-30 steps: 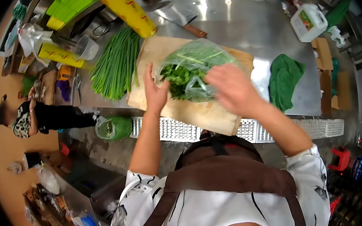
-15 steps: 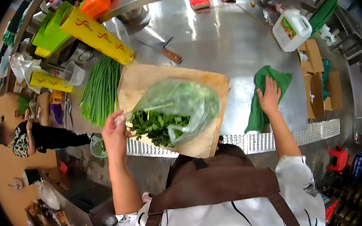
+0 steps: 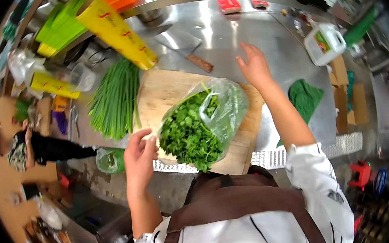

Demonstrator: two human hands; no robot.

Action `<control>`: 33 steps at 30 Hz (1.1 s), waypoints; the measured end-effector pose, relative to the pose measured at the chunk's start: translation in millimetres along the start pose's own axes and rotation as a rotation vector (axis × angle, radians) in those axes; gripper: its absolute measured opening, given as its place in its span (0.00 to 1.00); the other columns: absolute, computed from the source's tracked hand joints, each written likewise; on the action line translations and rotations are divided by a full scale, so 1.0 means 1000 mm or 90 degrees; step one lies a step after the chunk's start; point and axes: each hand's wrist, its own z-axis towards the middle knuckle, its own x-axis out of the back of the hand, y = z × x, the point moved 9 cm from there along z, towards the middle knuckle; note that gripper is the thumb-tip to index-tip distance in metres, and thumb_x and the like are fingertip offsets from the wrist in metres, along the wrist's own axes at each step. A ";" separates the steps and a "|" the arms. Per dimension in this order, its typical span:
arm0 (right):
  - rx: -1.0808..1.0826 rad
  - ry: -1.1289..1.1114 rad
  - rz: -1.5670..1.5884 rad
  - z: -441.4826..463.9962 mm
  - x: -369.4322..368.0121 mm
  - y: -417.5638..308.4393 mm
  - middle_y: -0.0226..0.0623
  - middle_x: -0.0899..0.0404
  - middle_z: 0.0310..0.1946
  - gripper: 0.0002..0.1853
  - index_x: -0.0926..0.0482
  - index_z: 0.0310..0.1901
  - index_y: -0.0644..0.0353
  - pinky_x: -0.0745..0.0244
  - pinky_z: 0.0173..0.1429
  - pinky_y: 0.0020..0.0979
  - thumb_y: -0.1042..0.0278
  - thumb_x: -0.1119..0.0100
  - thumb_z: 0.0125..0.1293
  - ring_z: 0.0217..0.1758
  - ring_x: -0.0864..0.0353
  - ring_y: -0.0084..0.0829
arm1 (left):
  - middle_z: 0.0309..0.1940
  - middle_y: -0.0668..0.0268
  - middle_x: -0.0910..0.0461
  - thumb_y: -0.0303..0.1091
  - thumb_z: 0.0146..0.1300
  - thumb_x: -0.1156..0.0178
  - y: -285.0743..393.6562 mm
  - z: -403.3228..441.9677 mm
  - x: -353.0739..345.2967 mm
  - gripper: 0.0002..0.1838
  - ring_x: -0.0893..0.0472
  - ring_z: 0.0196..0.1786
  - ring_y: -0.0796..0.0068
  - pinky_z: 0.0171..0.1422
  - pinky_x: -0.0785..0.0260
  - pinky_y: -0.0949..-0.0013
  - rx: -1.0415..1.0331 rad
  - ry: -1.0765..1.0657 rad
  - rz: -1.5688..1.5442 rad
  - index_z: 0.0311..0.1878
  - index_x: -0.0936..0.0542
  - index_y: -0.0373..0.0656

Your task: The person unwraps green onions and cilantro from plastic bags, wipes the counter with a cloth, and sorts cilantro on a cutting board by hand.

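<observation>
A clear plastic bag (image 3: 231, 104) lies on the wooden cutting board (image 3: 160, 85), its mouth open toward me. Leafy green herbs (image 3: 188, 131), which look like coriander, spill from that mouth. My left hand (image 3: 140, 157) pinches the bag's edge at the left. Above the steel table, beyond the board's right corner, my right hand (image 3: 256, 68) is open and holds nothing. A cleaver (image 3: 198, 62) with a wooden handle lies behind the board, to the left of that hand. The green cloth (image 3: 305, 99) rests on the table at the right, partly hidden by my forearm.
Long green chives or scallions (image 3: 116, 101) lie left of the board. A yellow film roll box (image 3: 118, 33) leans behind them. At the right edge stands a white jug (image 3: 325, 43), with cardboard boxes (image 3: 350, 106) below. Another person (image 3: 30, 146) stands at the far left.
My right hand has left the green cloth and moved up and left, toward the cleaver. The bag's mouth has widened and more of the herbs show. My left hand still grips the bag.
</observation>
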 end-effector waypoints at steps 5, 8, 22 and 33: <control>-0.380 -0.096 -0.366 -0.092 0.043 0.121 0.41 0.59 0.72 0.48 0.52 0.69 0.48 0.54 0.66 0.62 0.49 0.36 0.50 0.73 0.60 0.50 | 0.46 0.58 0.24 0.29 0.60 0.42 0.038 0.001 0.073 0.17 0.25 0.47 0.74 0.54 0.34 0.71 -0.199 0.205 0.267 0.51 0.26 0.33; -0.443 -0.064 -0.400 -0.165 0.079 0.173 0.43 0.58 0.71 0.48 0.51 0.69 0.49 0.53 0.66 0.59 0.46 0.36 0.50 0.72 0.56 0.50 | 0.46 0.59 0.23 0.31 0.61 0.43 0.083 0.055 0.036 0.16 0.24 0.48 0.74 0.54 0.34 0.72 -0.220 0.043 0.079 0.51 0.26 0.34; -0.602 0.221 0.263 -0.244 0.097 0.239 0.45 0.21 0.39 0.23 0.25 0.47 0.70 0.29 0.48 0.33 0.60 0.39 0.56 0.43 0.22 0.37 | 0.20 0.65 0.20 0.57 0.50 0.43 -0.120 0.343 -0.225 0.23 0.23 0.18 0.71 0.27 0.28 0.69 0.152 -0.207 0.535 0.26 0.18 0.44; -0.505 0.328 0.824 -0.194 0.144 0.159 0.43 0.25 0.47 0.30 0.32 0.55 0.68 0.28 0.52 0.30 0.52 0.45 0.58 0.46 0.23 0.33 | 0.14 0.65 0.29 0.27 0.52 0.40 -0.010 0.287 -0.176 0.07 0.33 0.12 0.75 0.15 0.42 0.73 0.175 -0.239 0.022 0.22 0.25 0.36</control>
